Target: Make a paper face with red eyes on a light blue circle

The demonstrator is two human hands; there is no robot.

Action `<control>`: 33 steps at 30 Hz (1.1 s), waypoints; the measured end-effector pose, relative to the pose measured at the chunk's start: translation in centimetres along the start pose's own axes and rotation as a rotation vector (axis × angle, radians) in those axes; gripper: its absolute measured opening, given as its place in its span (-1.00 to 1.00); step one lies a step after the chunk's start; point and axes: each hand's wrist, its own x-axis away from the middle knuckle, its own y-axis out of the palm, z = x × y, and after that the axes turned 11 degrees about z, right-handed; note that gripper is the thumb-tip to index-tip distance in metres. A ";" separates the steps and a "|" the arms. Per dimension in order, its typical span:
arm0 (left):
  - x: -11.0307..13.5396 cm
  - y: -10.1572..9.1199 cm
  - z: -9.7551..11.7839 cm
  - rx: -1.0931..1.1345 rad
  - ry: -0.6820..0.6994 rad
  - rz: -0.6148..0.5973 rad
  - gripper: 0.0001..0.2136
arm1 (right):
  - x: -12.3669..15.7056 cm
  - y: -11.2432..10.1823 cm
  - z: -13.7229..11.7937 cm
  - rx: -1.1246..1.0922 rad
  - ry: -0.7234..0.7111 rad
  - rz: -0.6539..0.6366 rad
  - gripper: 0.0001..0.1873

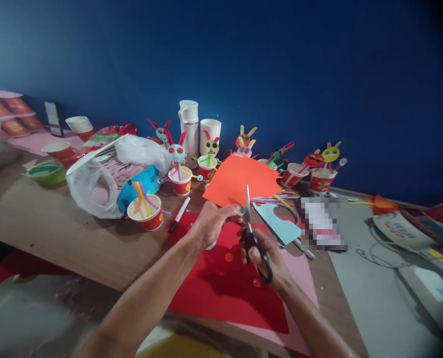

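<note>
My left hand (pixel 214 222) grips the lower edge of an orange-red paper sheet (pixel 239 181), held up above the table. My right hand (pixel 266 257) holds black-handled scissors (pixel 251 233), blades pointing up into the sheet's bottom edge. Below my hands lies a red paper sheet (pixel 224 288) on top of a pink sheet (pixel 299 278). A black marker (pixel 179 214) lies just left of my left hand.
Several red paper cups with paper animal faces on straws (pixel 180 174) stand along the back. A white plastic bag (pixel 94 184), a green tape roll (pixel 46 173), a white flask (pixel 189 124), stacked white cups (pixel 210 132) and a light blue cutout (pixel 277 221) crowd the wooden table (pixel 57 223).
</note>
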 end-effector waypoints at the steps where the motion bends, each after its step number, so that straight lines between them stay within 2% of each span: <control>1: 0.0 0.0 0.1 -0.007 -0.006 0.001 -0.85 | 0.0 0.0 0.0 -0.005 0.001 -0.001 -0.47; 9: 0.0 -0.3 1.0 -0.069 -0.020 -0.054 -0.83 | 0.2 0.1 -0.1 -0.053 0.015 -0.004 -0.46; 19: -0.6 -1.4 2.0 -0.145 -0.045 -0.151 -0.77 | 0.2 -0.1 -0.3 0.009 0.033 -0.053 -0.53; 24: -0.8 -1.7 2.1 -0.204 -0.064 -0.129 -0.75 | 0.0 -1.0 -0.3 0.114 -0.009 -0.089 -0.60; 30: -0.7 -1.8 2.4 -0.280 -0.088 -0.128 -0.71 | -0.4 -2.3 -0.5 0.390 -0.125 -0.070 -0.68; 33: -0.7 -2.0 2.4 -0.310 -0.099 -0.130 -0.75 | -0.5 -2.5 -0.7 0.403 -0.129 -0.096 -0.69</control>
